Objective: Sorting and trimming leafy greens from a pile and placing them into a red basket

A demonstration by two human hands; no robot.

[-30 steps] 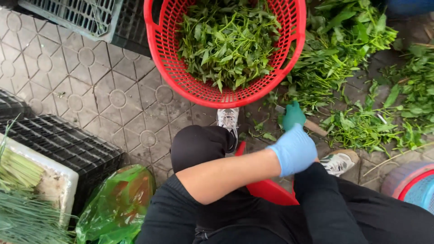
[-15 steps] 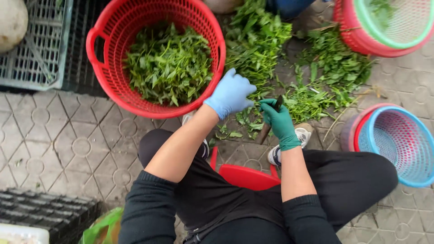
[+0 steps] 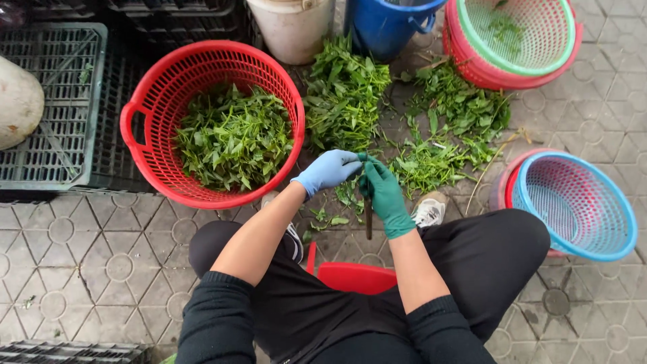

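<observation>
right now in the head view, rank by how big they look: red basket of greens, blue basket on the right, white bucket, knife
1. red basket
2. blue basket; partly cut off, so this is unsure
3. white bucket; only partly in frame
4. knife

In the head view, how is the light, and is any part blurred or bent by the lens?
Head view: the light is soft and even, with faint shadows and no glare on the red basket or the paving tiles. The left hand in its blue glove and the right hand in its green glove look sharp. The leaves are crisp. Straight lines bend slightly near the edges.
</observation>
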